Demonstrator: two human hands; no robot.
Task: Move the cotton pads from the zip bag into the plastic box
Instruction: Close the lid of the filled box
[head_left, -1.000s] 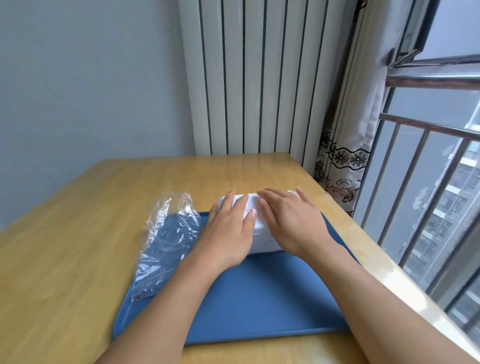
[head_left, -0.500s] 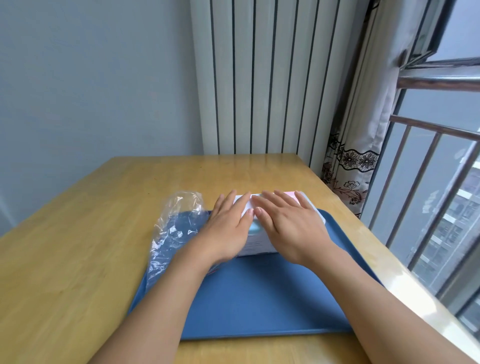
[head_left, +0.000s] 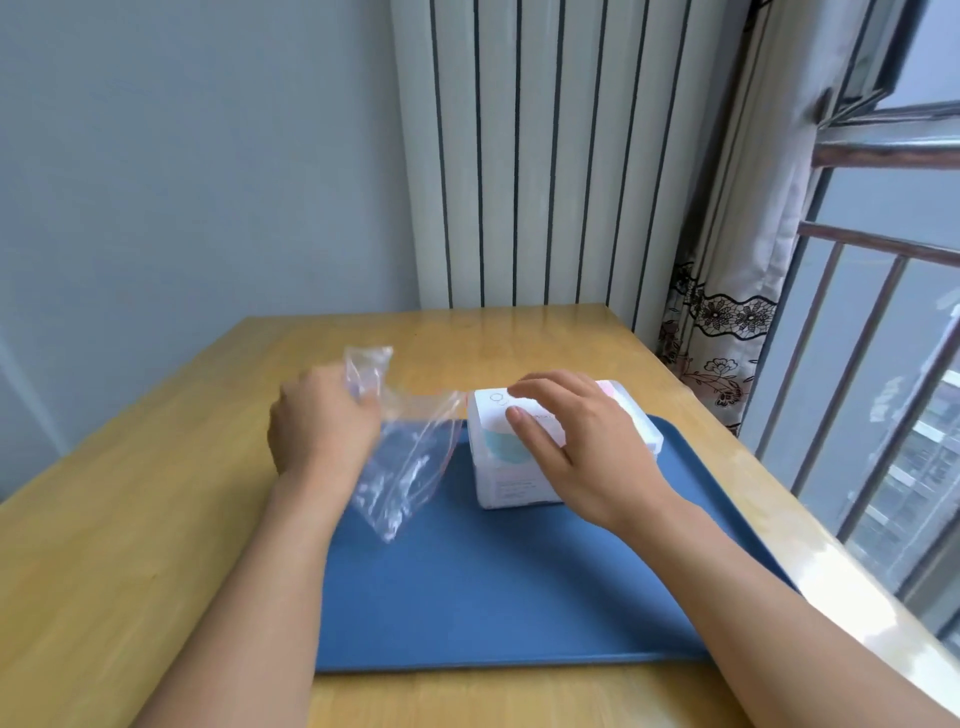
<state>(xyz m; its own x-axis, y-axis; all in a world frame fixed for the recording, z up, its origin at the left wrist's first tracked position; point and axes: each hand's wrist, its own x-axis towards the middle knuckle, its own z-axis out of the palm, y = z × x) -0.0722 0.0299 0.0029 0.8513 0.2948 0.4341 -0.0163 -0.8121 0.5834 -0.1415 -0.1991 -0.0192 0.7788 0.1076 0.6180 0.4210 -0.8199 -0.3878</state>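
A clear zip bag (head_left: 400, 457) with a red zip line hangs crumpled from my left hand (head_left: 322, 421), which grips its upper end above the tray's left part. The bag looks empty. A white plastic box (head_left: 498, 452) with a closed lid and a teal and pink label stands on the far part of the blue tray (head_left: 493, 587). My right hand (head_left: 566, 441) rests on top of the box, fingers spread over the lid. No cotton pads are visible; the box's inside is hidden.
The tray lies on a wooden table (head_left: 130, 519) whose right edge runs along a barred window (head_left: 872, 389). A white radiator (head_left: 540, 156) and a patterned curtain (head_left: 727, 322) stand behind the table's far edge.
My left hand left the box, took hold of the zip bag and lifted it off the tray. My right hand stays on the box lid.
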